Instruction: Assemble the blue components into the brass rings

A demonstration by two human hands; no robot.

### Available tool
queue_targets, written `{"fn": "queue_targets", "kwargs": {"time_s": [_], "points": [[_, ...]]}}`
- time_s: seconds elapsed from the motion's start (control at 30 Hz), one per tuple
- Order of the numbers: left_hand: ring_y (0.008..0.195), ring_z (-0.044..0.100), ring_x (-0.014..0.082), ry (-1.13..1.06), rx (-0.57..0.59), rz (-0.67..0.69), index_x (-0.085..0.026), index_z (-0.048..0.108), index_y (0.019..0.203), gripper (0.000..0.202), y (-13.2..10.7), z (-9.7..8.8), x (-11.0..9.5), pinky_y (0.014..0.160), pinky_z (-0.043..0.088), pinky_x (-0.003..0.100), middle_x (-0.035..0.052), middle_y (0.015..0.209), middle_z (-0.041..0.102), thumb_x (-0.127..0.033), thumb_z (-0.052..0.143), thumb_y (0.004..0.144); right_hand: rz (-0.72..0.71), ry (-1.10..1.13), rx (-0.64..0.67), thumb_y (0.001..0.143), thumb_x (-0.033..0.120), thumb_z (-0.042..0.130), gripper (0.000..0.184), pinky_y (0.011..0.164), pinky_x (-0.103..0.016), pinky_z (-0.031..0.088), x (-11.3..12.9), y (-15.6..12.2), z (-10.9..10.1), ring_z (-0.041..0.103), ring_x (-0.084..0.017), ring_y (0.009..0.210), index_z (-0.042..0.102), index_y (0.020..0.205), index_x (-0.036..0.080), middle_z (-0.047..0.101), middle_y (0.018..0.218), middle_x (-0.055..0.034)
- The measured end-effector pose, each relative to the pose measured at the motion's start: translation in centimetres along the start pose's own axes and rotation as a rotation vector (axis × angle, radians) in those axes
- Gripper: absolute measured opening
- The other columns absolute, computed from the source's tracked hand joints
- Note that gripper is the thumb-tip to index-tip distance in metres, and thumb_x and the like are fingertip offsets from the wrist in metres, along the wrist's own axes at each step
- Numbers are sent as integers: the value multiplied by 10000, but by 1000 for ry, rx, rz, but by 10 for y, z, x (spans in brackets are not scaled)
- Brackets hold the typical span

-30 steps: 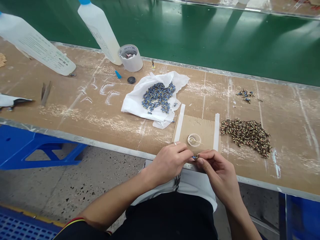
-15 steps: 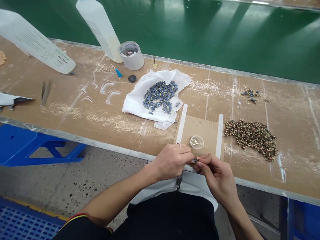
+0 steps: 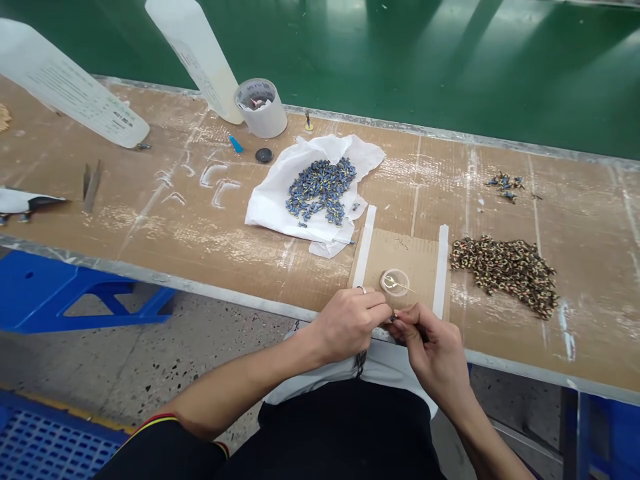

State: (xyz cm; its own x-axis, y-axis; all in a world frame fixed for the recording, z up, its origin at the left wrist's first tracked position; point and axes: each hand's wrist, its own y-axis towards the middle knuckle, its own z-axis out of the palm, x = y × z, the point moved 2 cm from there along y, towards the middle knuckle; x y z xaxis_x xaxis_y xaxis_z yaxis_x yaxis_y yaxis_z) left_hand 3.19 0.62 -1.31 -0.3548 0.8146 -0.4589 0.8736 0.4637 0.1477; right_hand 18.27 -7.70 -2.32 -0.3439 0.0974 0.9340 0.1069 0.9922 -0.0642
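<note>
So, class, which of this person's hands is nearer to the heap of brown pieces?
Right. The right hand is below and left of the heap of brown pieces in view; the left hand is farther left, beyond the right hand.

Left grip (image 3: 349, 322) and right grip (image 3: 441, 353) pinching tiny part (image 3: 393, 318), round dish (image 3: 395, 283) beyond, blue pieces (image 3: 323, 189) on paper (image 3: 270, 208)

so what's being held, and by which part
The left hand and right hand pinch a tiny painted piece between them; which part each grips is too small to tell.
</note>
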Motion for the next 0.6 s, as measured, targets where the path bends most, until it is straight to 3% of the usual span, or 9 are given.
{"fn": "queue_targets", "kwargs": {"time_s": [0.17, 0.4, 0.5, 0.6], "points": [[714, 564, 167, -49, 29, -49, -162, 581, 771, 212, 3, -3, 0, 636, 419, 273, 26, 758, 614, -21, 446, 854, 46, 8, -24, 973, 276, 536, 175, 582, -240, 519, -1, 0, 0, 615, -140, 615, 561, 811, 217, 654, 743, -8], [759, 605, 151, -311, 107, -146, -165, 645, 915, 157, 8, -24, 0, 655, 411, 241, 23, 871, 679, -134, 497, 956, 101, 155, -6, 971, 335, 564, 149, 572, -250, 542, -4, -4, -3, 657, -157, 640, 624, 1024, 210, 671, 737, -18], [752, 597, 144, -428, 149, -172, -160, 647, 869, 195, 7, -34, -2, 666, 399, 233, 17, 823, 664, -172, 487, 980, 37, 188, 34, 972, 300, 566, 258, 630, -265, 568, 1, -7, -9, 675, -162, 737, 574, 1225, 249, 688, 908, -42], [701, 572, 125, -672, 242, -221, -143, 642, 812, 242, 4, -38, -2, 668, 413, 225, 9, 753, 629, -194, 480, 983, -81, 163, 89, 963, 249, 572, 316, 722, -302, 579, 9, -8, -13, 674, -182, 861, 565, 1277, 279, 649, 1112, -84]]}}
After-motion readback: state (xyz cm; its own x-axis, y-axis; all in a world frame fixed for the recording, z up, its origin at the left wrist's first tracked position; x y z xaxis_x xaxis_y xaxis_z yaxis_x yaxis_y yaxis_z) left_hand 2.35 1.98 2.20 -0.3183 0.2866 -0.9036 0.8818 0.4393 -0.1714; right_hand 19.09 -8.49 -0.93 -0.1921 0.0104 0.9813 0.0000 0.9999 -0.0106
